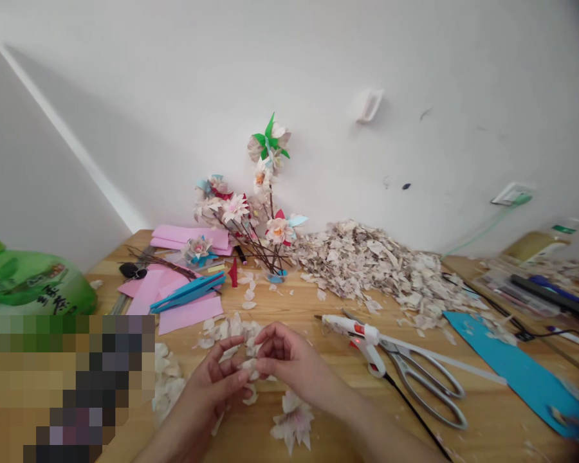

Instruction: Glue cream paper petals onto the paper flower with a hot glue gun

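"Holding what, in the head view?"

"Pale paper petals (249, 366), pinched between the left hand (217, 379) and the right hand (289, 357). The fingertips (245, 376) curl in and press together, though their exact grip is partly hidden."

"Anything risky close by?"

"A hot glue gun (352, 334) lies just beside the right hand, its red light lit and its nozzle facing a heap of paper petals (367, 270). Touching the nozzle could burn skin, if it is hot. Its black cord (415, 411) runs beside the scissors (415, 379), so an arm catching it could drag the gun across the desk (289, 302)"
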`<state>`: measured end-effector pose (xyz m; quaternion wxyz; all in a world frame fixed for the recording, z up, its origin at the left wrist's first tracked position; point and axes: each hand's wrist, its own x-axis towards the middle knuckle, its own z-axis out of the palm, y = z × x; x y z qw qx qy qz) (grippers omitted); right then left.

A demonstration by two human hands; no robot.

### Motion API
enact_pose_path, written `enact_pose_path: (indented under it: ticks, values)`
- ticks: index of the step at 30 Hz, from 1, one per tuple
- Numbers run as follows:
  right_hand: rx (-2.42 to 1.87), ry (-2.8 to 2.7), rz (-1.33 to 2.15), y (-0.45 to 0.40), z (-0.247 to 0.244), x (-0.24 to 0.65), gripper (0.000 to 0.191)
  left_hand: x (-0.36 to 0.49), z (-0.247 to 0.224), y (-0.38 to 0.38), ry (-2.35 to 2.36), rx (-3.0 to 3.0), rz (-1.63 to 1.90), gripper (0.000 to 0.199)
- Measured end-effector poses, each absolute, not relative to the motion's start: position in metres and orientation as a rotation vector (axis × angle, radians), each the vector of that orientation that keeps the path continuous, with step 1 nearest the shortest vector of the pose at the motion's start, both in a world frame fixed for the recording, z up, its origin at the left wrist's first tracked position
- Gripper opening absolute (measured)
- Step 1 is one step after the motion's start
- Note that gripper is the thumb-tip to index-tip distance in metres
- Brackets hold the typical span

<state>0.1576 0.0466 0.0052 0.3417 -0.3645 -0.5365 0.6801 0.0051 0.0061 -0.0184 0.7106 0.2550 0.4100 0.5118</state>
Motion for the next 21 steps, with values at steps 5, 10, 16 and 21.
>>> enact_pose_path:
  ticks: [5,10,16,21]
  values:
    - [-1.191,-1.814,1.479,0.02,0.036,0.201,0.017,0.004,-0.019,0.006,0.898,0.5,1.162,0.055]
    - [-1.649,-2.048,1.308,-0.003,0.045,0.303,0.01,0.004,-0.014,0.006,0.932,0.452,1.178,0.055]
    - [-2.157,-1.82,0.605,0.013,-0.011,0.412,0.03,0.007,-0.017,0.004,0.927,0.48,1.181,0.049]
    - [-2.117,-1.826,0.489,0.024,-0.038,0.423,0.016,0.007,-0.019,0.004,0.946,0.486,1.192,0.046]
